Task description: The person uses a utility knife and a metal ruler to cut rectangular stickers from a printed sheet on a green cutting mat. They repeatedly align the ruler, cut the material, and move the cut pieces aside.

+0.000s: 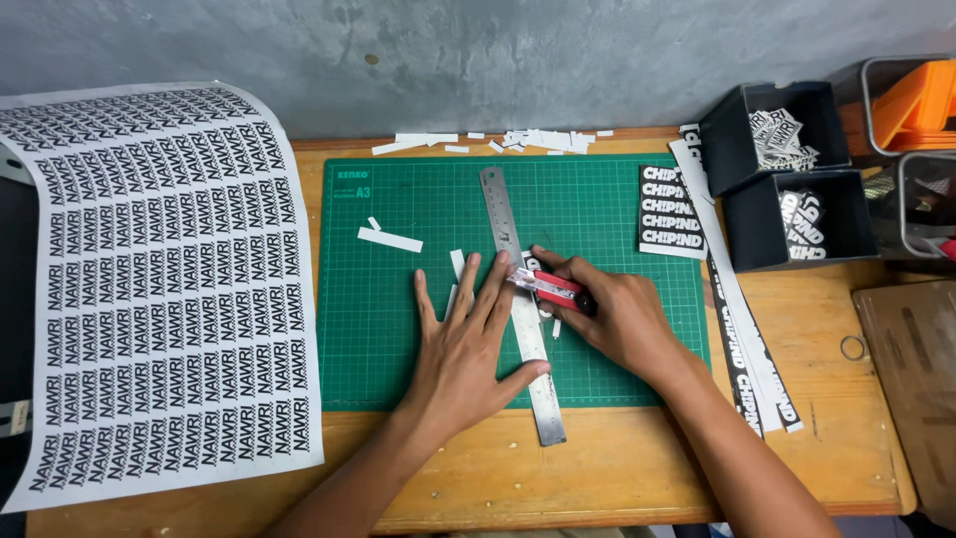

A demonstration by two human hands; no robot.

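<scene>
Left hand [463, 344] spread flat, pinning steel ruler [521, 299] to green cutting mat [398, 329] as straightedge, right hand [602, 314] closed around red craft knife [553, 289] against its edge

Hands, ruler and knife on the cutting mat [398, 329]

The left hand's fingers [485, 291] lie flat on the steel ruler [522, 309]; just right of them the right hand's fingers [570, 274] hold a utility knife [553, 289] at the ruler's edge (paper strips [390, 239] left of the fingers). A printed sheet [159, 289] lies far left, boxes [787, 179] far right.
</scene>
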